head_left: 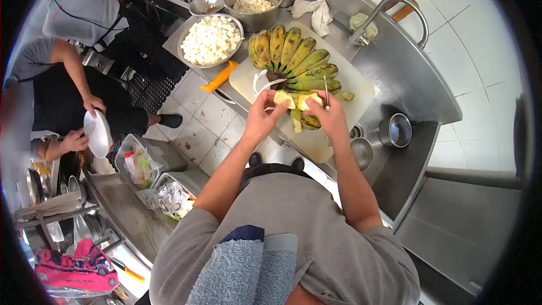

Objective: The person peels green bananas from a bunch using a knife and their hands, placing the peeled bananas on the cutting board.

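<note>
My left hand [262, 116] is closed on a pale yellow piece of plantain [284, 99], pinched between thumb and fingers. Close beside it, my right hand [333, 117] grips another cut plantain piece [310, 101]. From the right hand a thin knife blade [326, 87] points upward; its handle is hidden. Just beyond both hands, a large bunch of green plantains [302, 56] with dark blotches lies on a white cutting board [358, 87]. A strip of peel [296, 121] hangs below the pieces, and a white strip [258, 82] curls near the stem.
A bowl of white cubes [210, 40] and a metal pot [253, 4] stand left of the board. An orange-handled knife [220, 77] lies at the counter edge. Right are a faucet [389, 5] and metal cup [396, 130]. Two people stand left; one holds a white plate [99, 135].
</note>
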